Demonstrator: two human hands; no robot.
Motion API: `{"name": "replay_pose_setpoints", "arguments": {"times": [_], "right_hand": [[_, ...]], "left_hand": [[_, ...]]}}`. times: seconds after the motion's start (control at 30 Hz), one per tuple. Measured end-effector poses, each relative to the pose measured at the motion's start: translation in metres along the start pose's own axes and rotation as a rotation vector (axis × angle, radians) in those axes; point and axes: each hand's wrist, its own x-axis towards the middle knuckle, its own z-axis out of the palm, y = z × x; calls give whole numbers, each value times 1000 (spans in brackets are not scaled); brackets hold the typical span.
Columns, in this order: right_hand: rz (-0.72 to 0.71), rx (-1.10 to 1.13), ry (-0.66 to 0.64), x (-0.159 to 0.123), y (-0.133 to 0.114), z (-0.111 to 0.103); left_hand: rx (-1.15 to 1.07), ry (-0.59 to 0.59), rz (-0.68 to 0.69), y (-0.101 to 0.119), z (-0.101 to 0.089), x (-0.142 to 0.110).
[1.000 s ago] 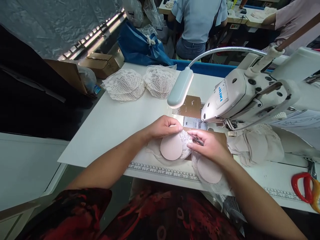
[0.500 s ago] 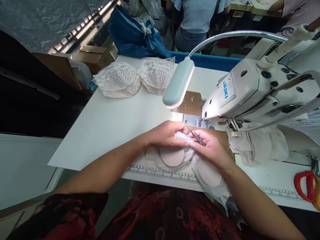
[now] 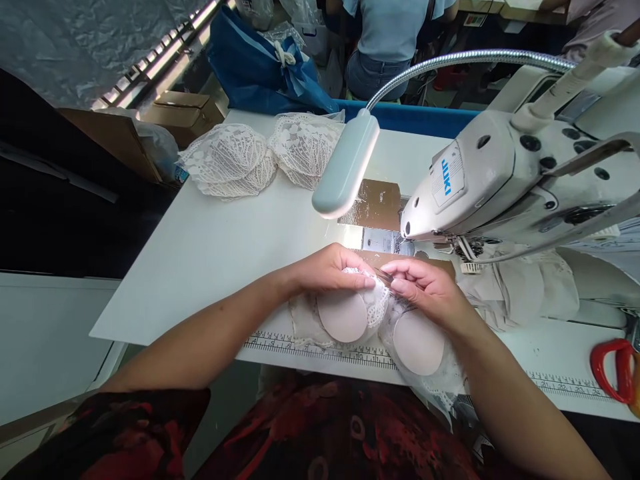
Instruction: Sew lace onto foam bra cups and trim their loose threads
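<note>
A white lace bra [image 3: 343, 318] with pale round cup pads lies at the table's front edge, one cup hanging partly over it. My left hand [image 3: 335, 268] pinches the lace at the top of the left cup between thumb and fingers. Close beside it, my right hand [image 3: 423, 285] is closed on small metal thread snips [image 3: 384, 275], their tips pointing at the lace near my left fingertips. Most of the snips is hidden by my right fingers.
A JUKI sewing machine [image 3: 460, 180] stands at the right, with a lamp [image 3: 346, 163] on a bent neck before it. Stacked lace cups [image 3: 227, 160] lie at the back left. Pale fabric [image 3: 520, 287], red-handled scissors [image 3: 613, 370] and a ruler strip [image 3: 320, 352] are on the table.
My right hand has drawn slightly apart from my left, and the snips have turned to lie flatter, pointing left toward the lace. The whole view has shifted a little.
</note>
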Motion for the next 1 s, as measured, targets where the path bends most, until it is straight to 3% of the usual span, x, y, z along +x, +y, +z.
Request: {"name": "replay_pose_setpoints", "arguments": {"times": [0.17,0.37,0.77,1.0], "right_hand": [[13,-9,-87,3,-4,4],[-49,-60,-96,6,-4,8],[-29,-73,59,2,3,5],[-15,-88,26,3,4,1]], "left_hand": [[7,-36,-38,-1,-1,-1],[-14,-5,-71,-1,0,0],[32,26,-56,0,-3,-4],[36,73,-66,-2,-3,-2]]}}
